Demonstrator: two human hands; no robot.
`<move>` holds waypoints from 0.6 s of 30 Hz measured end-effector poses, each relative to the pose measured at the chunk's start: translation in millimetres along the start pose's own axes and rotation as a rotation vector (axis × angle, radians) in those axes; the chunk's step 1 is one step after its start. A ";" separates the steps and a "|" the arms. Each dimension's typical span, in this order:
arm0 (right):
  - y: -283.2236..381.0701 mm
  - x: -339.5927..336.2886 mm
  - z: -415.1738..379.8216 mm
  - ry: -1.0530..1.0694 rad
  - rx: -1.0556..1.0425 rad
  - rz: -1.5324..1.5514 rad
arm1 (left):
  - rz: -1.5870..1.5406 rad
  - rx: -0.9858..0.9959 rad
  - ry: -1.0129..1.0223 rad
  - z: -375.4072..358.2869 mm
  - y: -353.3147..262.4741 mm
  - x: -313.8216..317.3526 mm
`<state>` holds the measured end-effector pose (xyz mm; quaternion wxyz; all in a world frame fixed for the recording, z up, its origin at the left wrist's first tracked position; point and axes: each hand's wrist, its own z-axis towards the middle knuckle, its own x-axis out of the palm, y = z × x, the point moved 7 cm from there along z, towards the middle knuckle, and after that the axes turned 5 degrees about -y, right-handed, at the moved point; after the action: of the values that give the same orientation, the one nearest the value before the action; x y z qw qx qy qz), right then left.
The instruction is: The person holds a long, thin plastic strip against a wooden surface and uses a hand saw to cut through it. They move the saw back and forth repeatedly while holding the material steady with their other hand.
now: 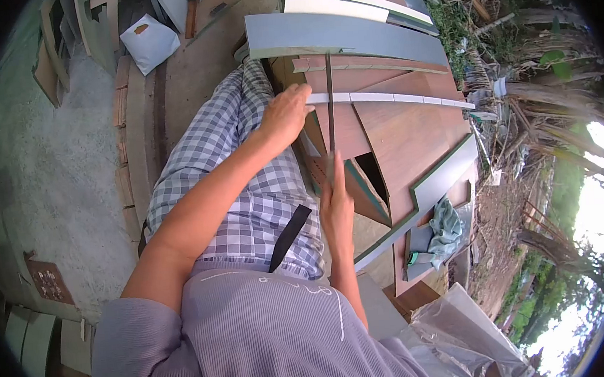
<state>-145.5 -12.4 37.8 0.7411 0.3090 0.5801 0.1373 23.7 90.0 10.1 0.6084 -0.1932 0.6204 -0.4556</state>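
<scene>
My left hand [287, 116] is closed on the near end of a long, narrow white strip [408, 98], which has several thin cross lines along its length. The strip lies over brown boards [410, 132] to the right. In my right hand [337, 193], wrapped fingers hold the grip of a long, thin dark blade [329, 81]. That blade crosses the white strip close to my left fingertips, its far end near a grey board [340, 35]. Whether it is a saw or a file, I cannot tell.
Cream-edged boards [345, 7] lie beyond the grey one. A grey-green cloth [445, 227] rests on a panel at right, near clear plastic sheeting [466, 331]. A white sack [150, 43] and leaning panels [95, 31] stand at upper left. Dry vegetation [520, 96] borders the right.
</scene>
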 end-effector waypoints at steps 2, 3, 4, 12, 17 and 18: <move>0.3 -17.5 -52.0 0.127 0.279 -0.033 | -0.001 0.006 0.002 6.9 1.5 -0.8; 1.6 -28.5 -65.9 0.127 0.291 -0.033 | 0.005 0.015 0.001 7.5 0.4 -1.4; -1.5 -36.6 -80.7 0.169 0.358 0.004 | 0.013 0.028 0.008 5.2 -0.4 -0.1; -14.4 -48.7 -54.5 0.069 0.385 -0.004 | 0.044 0.050 0.108 -1.8 0.1 -3.7; -22.9 -42.8 -15.6 0.078 0.318 0.015 | 0.292 0.010 0.205 -4.4 0.3 -20.2; -20.9 -44.0 -10.6 0.049 0.235 0.002 | 0.298 0.016 0.202 -0.6 -4.8 -21.7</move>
<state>-171.5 -50.1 57.5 0.6853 0.3907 0.6097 0.0764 25.7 105.0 26.5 0.6053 -0.0476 0.6965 -0.3825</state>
